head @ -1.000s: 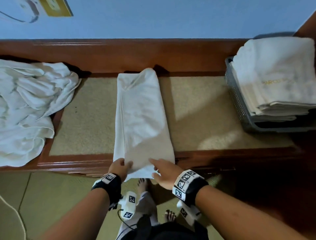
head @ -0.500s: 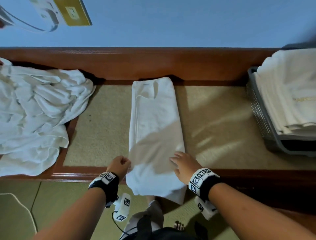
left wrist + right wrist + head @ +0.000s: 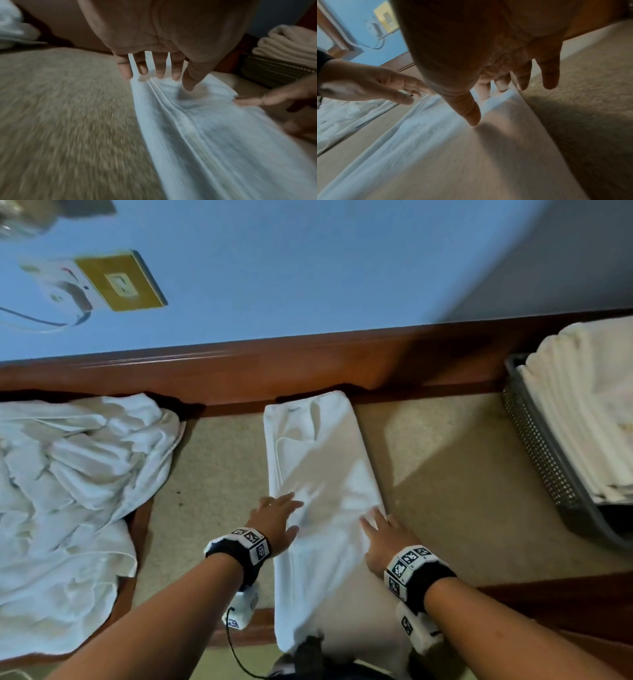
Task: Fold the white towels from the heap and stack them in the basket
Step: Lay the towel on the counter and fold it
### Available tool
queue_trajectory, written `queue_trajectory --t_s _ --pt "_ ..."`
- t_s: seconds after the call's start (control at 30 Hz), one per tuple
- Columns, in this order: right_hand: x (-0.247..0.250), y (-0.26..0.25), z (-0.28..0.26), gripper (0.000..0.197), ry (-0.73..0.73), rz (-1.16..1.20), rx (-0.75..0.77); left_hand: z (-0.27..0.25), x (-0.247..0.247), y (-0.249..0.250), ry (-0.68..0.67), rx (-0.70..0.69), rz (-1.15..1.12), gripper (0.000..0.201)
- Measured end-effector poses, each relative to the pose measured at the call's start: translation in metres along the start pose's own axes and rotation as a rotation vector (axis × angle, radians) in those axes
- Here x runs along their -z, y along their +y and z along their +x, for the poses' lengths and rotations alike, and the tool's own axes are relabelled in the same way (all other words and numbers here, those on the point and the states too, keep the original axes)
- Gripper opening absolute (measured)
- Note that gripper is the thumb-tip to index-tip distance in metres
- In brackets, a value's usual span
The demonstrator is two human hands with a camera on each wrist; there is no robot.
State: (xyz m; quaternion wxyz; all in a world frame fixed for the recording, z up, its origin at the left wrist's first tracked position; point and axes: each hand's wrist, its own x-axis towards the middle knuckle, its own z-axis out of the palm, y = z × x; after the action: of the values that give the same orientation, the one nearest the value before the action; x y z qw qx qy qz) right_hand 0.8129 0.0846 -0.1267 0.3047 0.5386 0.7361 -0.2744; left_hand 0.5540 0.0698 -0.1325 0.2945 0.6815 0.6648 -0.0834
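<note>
A white towel, folded into a long strip, lies across the beige bench pad, its near end hanging over the front edge. My left hand lies flat with spread fingers on the strip's left side. My right hand lies flat on its right edge. In the left wrist view the straight fingers hover over the towel. The right wrist view shows my fingers spread above the towel. The heap of unfolded white towels is at the left. The grey mesh basket at the right holds folded towels.
A dark wooden rail runs behind the bench under a blue wall. A brass wall socket with a plugged charger and cable sits at upper left. Bare pad shows on both sides of the strip.
Both hands have let go of the towel's near end and slid forward up the strip, now lying flat on it. The camera view has tilted and moved closer.
</note>
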Motion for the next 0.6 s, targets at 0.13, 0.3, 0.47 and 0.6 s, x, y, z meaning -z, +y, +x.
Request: queue_trajectory --t_s 0.13,0.3,0.47,0.6 --pt "0.012 0.003 0.021 0.083 -0.047 0.021 -0.018 0.049 0.036 -0.007 -0.081 -0.090 0.265 0.064" --pt "0.022 0.007 0.024 0.081 -0.080 0.023 0.009 0.125 0.093 -0.030 -0.056 -0.005 0.327 0.074" --pt "0.015 0.015 0.030 0.085 -0.053 0.088 0.044 0.153 0.125 -0.056 0.070 0.384 -0.089 0.088" --pt "-0.004 0.020 0.022 0.096 0.195 0.422 -0.018 0.118 0.087 -0.049 0.076 0.379 -0.404 0.076"
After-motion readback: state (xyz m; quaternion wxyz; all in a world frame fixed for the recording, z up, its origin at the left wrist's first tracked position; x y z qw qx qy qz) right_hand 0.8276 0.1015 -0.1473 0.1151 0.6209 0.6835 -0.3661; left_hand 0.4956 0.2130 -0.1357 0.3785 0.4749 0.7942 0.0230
